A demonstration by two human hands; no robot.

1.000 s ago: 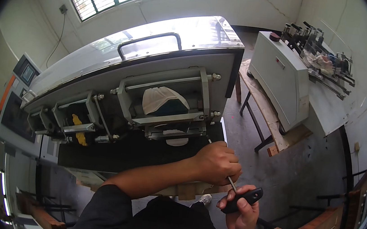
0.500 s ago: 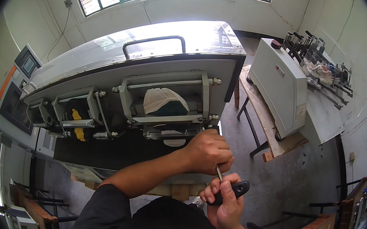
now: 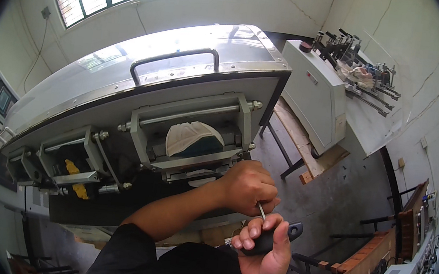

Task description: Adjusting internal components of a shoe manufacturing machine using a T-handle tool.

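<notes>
My left hand (image 3: 250, 188) is a closed fist beside the lower right corner of a clamp frame on the machine; what its fingers hold is hidden. Below it, my right hand (image 3: 266, 250) grips a screwdriver (image 3: 274, 239) by its black handle, which has a hole near its end. The thin metal shaft runs up from the handle to the underside of my left fist, where its tip disappears. Left of the fist, the large metal clamp frame (image 3: 190, 110) surrounds a pale and dark green shoe-shaped piece (image 3: 193, 139).
A machine cover (image 3: 187, 44) with a bar handle (image 3: 176, 60) overhangs the frames. To the left is a smaller frame with a yellow form (image 3: 77, 179). A grey cabinet machine (image 3: 316, 96) rests on a wooden-topped stand at right. Wooden benches (image 3: 372, 265) stand lower right.
The view has shifted, so the machine and room sit farther left in the picture. My right hand has turned slightly around the screwdriver handle; my left fist stays in nearly the same place.
</notes>
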